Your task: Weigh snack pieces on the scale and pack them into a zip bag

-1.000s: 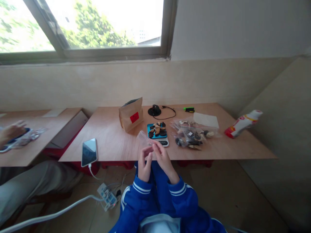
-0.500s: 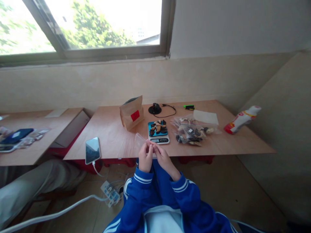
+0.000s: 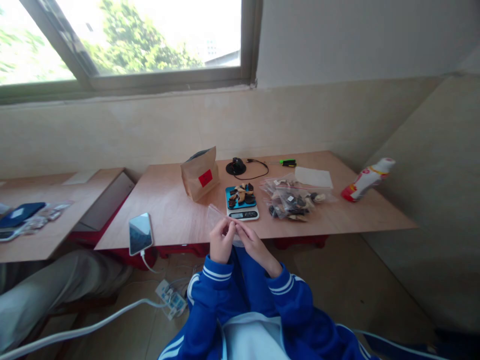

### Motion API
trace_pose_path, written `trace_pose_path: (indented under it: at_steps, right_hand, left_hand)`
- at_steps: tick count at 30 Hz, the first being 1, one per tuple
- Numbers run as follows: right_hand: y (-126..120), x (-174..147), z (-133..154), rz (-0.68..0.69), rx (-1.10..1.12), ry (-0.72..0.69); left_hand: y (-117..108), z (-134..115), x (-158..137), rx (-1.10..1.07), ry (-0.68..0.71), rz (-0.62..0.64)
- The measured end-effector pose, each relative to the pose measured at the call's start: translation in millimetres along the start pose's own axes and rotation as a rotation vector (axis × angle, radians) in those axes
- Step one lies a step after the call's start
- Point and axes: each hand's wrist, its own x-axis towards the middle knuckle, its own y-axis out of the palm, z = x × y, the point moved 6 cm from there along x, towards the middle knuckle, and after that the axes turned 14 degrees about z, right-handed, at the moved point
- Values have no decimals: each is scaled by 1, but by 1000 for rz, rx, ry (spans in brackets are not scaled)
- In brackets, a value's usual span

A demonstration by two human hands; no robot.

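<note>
Left hand [image 3: 221, 241] and right hand [image 3: 256, 246] meet, fingertips pinching a clear zip bag [image 3: 214, 214] by its reddish edge, which runs crosswise. Its visible film juts past the left hand; a digital scale [image 3: 254, 214] bearing dried slices [image 3: 240, 195] lies just beyond.

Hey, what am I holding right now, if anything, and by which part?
A clear, flexible plastic bag with a pinkish edge strip, pinched near that strip by the left hand and right hand.
</note>
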Motion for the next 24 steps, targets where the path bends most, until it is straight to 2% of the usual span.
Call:
trace_pose_path:
  at_steps: [6, 9, 14, 24]
  right_hand:
    - [0, -1, 5, 44, 36, -2]
    - [-5, -3, 10, 3, 17, -12]
    - [-17, -8, 17, -156, -150, -28]
    - [-23, -9, 26, -137, -354, -32]
  left_hand:
    - [2, 1, -1, -133, 10, 30]
    - [4, 2, -1, -165, 16, 67]
    - [7, 0, -1, -110, 42, 105]
    - [5, -6, 0, -16, 59, 133]
